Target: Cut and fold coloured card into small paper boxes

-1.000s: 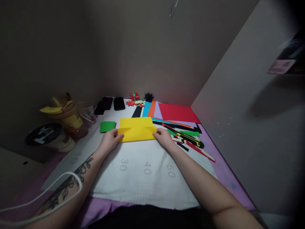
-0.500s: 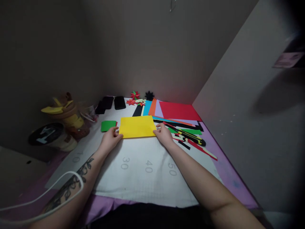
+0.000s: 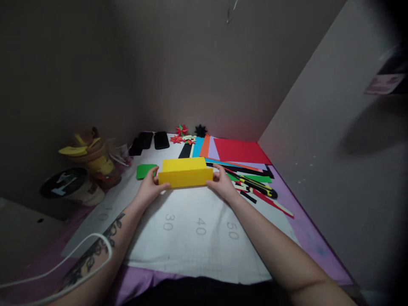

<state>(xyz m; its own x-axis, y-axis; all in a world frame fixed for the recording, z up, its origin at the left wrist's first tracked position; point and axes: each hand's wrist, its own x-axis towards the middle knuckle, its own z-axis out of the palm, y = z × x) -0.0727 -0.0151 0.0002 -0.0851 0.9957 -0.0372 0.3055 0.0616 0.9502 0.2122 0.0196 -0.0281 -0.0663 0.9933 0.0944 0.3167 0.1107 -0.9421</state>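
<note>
A yellow sheet of paper is bent lengthwise over the white cloth, its near part raised and facing me. My left hand pinches its left end near the lower corner, thumb in front and fingers behind. At the other end, my right hand grips the right edge the same way. Just behind my left hand lies a small stack of green paper with a bit of red at its edge. Beside my right hand is a yellow and black utility knife among paper scraps.
Coloured sheets, red on top, lie at the back right. Folded paper stars and a black phone-like object sit along the back. Pots and a tub with a black lid stand at left. A white cable crosses my left forearm.
The yellow paper lay nearly flat before; now its near edge is lifted and bent, showing a front face. Both hands have stayed at its ends, and the view has shifted slightly.
</note>
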